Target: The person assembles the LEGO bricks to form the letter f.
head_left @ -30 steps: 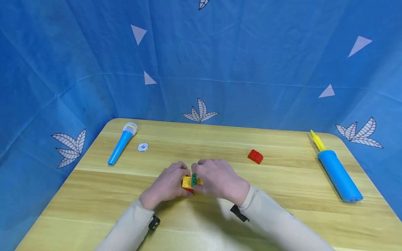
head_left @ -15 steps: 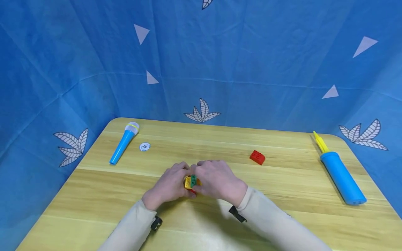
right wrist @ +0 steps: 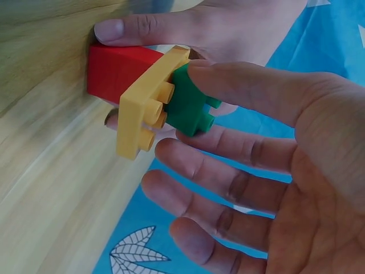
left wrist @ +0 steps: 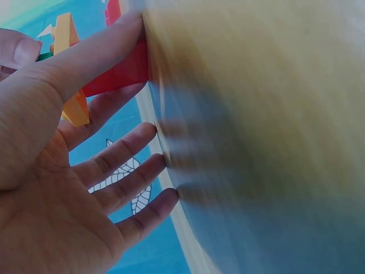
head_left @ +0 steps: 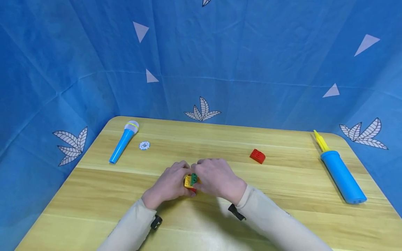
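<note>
In the right wrist view a red brick (right wrist: 117, 71) stands on the table, with a yellow brick (right wrist: 134, 111) across its studs and a green brick (right wrist: 185, 105) on the yellow one. My left hand (head_left: 169, 182) pinches the red brick (left wrist: 122, 68) between thumb and forefinger; in the left wrist view its other fingertips touch the tabletop. My right hand (head_left: 220, 178) pinches the green brick (head_left: 193, 179) between thumb and forefinger, its remaining fingers loosely bent. The green brick sits tilted against the yellow brick's studs.
Another red brick (head_left: 258, 156) lies right of my hands. A blue toy microphone (head_left: 121, 145) and a round white chip (head_left: 144, 145) lie at the back left. A blue pump with a yellow nozzle (head_left: 343, 177) lies at the right. Blue cloth (head_left: 201, 62) hangs behind the table (head_left: 220, 129).
The green brick, upright over the yellow one before, is now tilted slightly. Less of the yellow brick shows at its left than a second ago. Both hands keep their hold.
</note>
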The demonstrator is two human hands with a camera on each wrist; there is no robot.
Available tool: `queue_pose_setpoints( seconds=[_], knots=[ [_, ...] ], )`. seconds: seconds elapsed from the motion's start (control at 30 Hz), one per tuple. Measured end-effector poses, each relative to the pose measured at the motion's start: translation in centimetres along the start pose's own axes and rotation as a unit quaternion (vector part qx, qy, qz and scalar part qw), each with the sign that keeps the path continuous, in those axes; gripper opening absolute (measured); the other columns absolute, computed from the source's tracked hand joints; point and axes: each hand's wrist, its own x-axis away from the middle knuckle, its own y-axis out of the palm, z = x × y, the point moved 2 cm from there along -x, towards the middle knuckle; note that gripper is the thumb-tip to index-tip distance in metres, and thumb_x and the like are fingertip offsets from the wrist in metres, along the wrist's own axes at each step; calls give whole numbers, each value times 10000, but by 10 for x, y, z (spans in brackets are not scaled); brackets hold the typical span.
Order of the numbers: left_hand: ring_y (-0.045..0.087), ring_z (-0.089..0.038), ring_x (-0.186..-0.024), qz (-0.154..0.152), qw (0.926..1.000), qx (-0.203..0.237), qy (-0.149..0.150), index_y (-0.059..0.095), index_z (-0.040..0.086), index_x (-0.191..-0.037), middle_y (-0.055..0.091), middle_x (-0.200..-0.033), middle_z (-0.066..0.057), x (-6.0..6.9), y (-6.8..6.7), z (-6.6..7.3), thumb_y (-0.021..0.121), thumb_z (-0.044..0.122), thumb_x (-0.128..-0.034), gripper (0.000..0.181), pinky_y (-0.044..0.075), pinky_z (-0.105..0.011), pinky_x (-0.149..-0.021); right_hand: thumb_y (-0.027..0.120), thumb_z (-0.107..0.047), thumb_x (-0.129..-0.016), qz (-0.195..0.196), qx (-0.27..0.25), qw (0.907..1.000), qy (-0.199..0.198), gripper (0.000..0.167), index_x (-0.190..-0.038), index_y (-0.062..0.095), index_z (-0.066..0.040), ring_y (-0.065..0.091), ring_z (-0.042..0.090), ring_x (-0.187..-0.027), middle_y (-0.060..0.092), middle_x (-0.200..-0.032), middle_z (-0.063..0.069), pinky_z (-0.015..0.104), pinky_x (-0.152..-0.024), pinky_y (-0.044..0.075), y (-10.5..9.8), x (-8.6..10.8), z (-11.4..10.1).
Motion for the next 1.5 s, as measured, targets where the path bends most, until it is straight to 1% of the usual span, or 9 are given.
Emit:
queue_pose_setpoints(
  seconds=[0.2,0.37,0.47,0.63,0.77,1.0,1.23,1.4,1.5],
  knots=[
    [525,-229,-999,3,10000,-17,20,710,127,-1165,562,-1055,12,0,0,2,934,305,-660,581,436,-449,-817,806,-315,-820,4,97,10000,16,273,-1045,732,-181,523,107,-612,611,-789,-42,256,-474,423,-2,-1,-3],
    [537,-242,-993,-41,9999,-145,32,709,110,-1162,566,-1054,-1,-1,-1,5,935,316,-655,591,445,-462,-826,786,-288,-829,-155,355,9992,65,249,-1048,729,-185,548,124,-638,622,-816,-28,281,-484,446,-4,-3,-7],
    [537,-240,-986,-51,9997,-226,18,715,110,-1130,565,-1048,1,-1,-1,6,939,313,-648,569,446,-460,-821,774,-273,-834,-210,493,9986,48,224,-1030,717,-181,560,133,-646,627,-820,-19,291,-491,459,-5,-4,-9],
    [539,-238,-967,-51,9997,-235,12,722,123,-1084,568,-1043,3,-1,0,5,942,305,-643,526,450,-452,-785,773,-286,-831,-248,587,9979,81,190,-940,673,-166,536,131,-603,603,-766,-18,293,-485,457,-4,-8,-11],
    [536,-242,-977,-71,9998,-205,-12,720,131,-1095,572,-1062,-3,-1,0,5,941,304,-647,528,449,-457,-789,780,-300,-828,-291,540,9981,116,194,-913,664,-171,520,131,-583,595,-758,-18,288,-477,452,-2,-8,-11],
    [534,-250,-1000,-68,9998,-155,-79,715,134,-1129,573,-1071,-1,0,1,5,941,306,-648,558,452,-457,-810,795,-314,-826,-402,314,9985,218,222,-995,701,-205,535,124,-632,629,-836,-32,291,-501,455,1,-7,-9],
    [534,-244,-999,-51,9998,-150,-74,710,135,-1160,574,-1073,-5,0,-2,6,937,311,-654,582,448,-456,-823,802,-354,-825,-509,369,9977,272,306,-1086,717,-220,505,115,-597,633,-863,-44,286,-475,430,-2,-7,-9],
    [532,-243,-986,-8,9999,-102,-48,710,126,-1143,571,-1061,-4,-1,-3,6,940,297,-649,571,444,-454,-814,808,-356,-817,-509,345,9978,244,275,-1030,718,-206,511,114,-599,619,-827,-48,288,-478,434,-4,-8,-8],
    [523,-238,-982,-56,9999,-72,-88,716,117,-1094,562,-1052,3,-1,-2,6,934,307,-658,523,436,-453,-811,803,-391,-811,-629,138,9977,222,293,-1011,717,-195,517,102,-636,602,-812,-63,292,-501,446,-7,-8,-4]
  ],
)
